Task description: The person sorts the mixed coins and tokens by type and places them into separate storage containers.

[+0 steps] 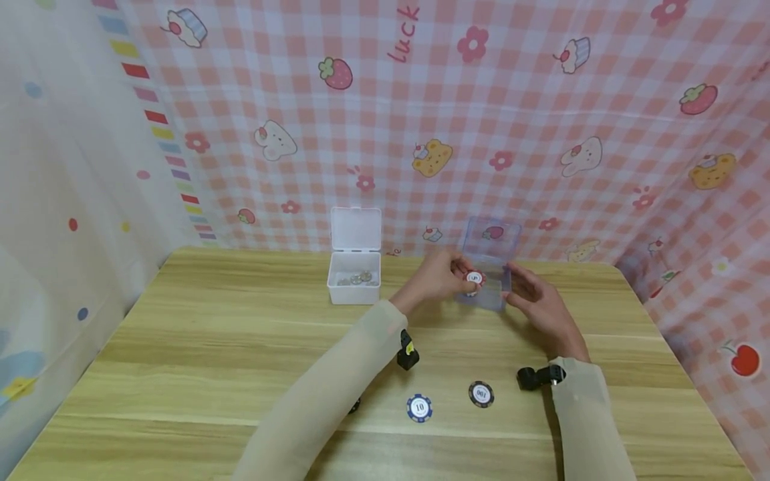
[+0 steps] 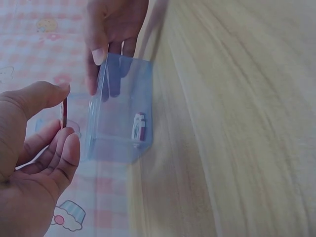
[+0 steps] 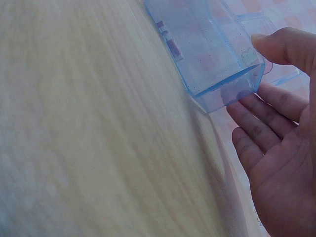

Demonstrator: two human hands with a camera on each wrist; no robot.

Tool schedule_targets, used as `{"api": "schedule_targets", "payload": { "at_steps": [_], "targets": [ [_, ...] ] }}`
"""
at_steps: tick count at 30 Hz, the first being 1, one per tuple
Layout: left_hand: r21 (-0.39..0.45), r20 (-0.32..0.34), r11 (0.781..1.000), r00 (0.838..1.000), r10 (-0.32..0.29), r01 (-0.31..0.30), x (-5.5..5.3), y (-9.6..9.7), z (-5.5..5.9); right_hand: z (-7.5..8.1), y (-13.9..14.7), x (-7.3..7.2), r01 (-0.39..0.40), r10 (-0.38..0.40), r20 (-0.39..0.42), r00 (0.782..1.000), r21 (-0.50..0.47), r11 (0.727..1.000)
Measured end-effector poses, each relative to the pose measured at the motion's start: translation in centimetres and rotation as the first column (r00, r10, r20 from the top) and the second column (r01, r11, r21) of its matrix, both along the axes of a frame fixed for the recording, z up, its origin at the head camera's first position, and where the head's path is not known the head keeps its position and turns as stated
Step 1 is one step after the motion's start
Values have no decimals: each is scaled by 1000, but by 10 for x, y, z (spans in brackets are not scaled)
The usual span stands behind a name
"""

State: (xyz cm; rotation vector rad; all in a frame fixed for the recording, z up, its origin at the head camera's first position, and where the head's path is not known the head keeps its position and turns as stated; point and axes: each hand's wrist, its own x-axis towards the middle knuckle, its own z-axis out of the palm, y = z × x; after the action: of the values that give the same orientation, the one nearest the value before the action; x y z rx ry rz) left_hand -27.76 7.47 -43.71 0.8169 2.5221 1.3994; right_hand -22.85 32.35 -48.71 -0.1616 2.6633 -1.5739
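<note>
My left hand (image 1: 442,275) pinches a red-and-white poker chip (image 1: 474,276) marked 5 between thumb and fingertips, above the hinged clear plastic box (image 1: 484,300). Seen edge-on in the left wrist view, the held chip (image 2: 63,113) stands upright by the box's opening. Inside the box, near its bottom, lies another red-and-white chip (image 2: 138,127). My right hand (image 1: 544,310) rests at the box's right end. In the right wrist view its nearly straight fingers (image 3: 259,123) lie along the end wall, and the thumb is up at the rim. The box's lid (image 1: 492,237) stands raised at the back.
Left of my hands stands a white box (image 1: 355,294), lid up, with several coins (image 1: 361,276) inside. Nearer on the wooden table lie a blue chip (image 1: 419,408) marked 10 and a black chip (image 1: 481,394) marked 100. Another dark chip (image 1: 355,405) is mostly hidden by my left sleeve.
</note>
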Motion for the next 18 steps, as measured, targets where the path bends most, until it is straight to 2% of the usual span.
{"api": "schedule_targets", "payload": {
  "at_steps": [9, 18],
  "targets": [
    [-42, 48, 999, 998, 32, -30, -6, 11, 5, 0, 3, 0, -10, 10, 0, 1000, -2, 1000],
    [-70, 97, 997, 994, 51, -44, -13, 18, 3, -2, 3, -1, -9, 8, -11, 1000, -9, 1000]
  ]
}}
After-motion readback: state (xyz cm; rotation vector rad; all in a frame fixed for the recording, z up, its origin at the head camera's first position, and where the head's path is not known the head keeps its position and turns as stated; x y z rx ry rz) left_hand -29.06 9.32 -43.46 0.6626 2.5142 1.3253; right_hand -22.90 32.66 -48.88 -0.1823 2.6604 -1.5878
